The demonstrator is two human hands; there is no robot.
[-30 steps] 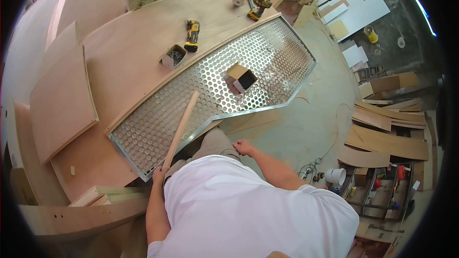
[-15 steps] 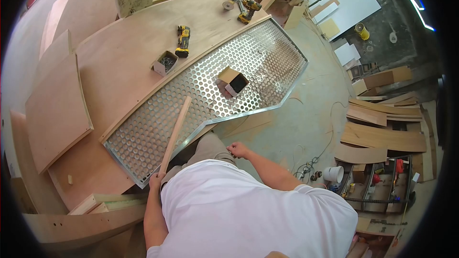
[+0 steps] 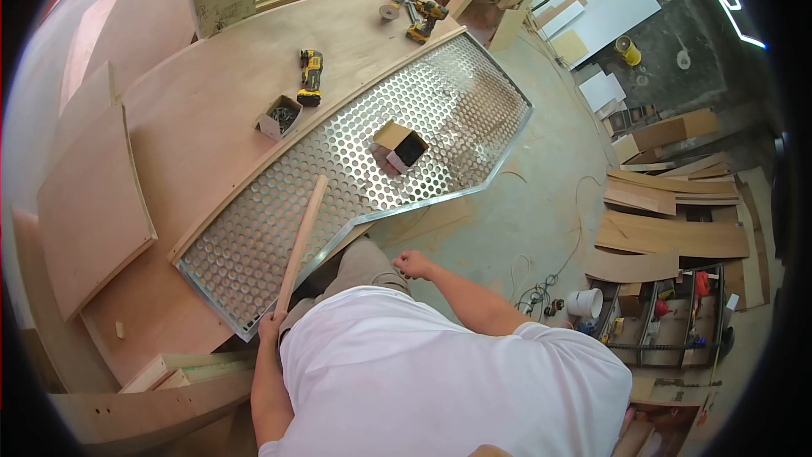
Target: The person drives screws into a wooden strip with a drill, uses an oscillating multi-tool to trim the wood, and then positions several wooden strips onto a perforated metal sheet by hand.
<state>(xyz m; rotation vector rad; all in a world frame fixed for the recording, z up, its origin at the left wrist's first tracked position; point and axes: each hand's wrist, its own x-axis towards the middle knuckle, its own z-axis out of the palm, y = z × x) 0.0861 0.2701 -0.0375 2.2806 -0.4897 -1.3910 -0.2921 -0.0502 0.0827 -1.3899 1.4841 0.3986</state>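
Note:
My left hand is closed around the lower end of a narrow wooden strip. The strip slants up over the perforated metal sheet, its far end lying above the holes. My right hand hangs beside my right thigh with its fingers curled in; whether it holds something small is hidden. On the metal sheet stands an open cardboard box with dark contents. A small box of screws and a yellow and black power tool rest on the plywood surface.
Yellow drills lie at the plywood's far end. A curved panel rests at the left. To the right are a white bucket, a cable, a tool rack, and stacked boards on the floor.
The whole view has shifted slightly, so most things appear a little further left. My left hand still grips the strip, and my right hand stays curled near my thigh.

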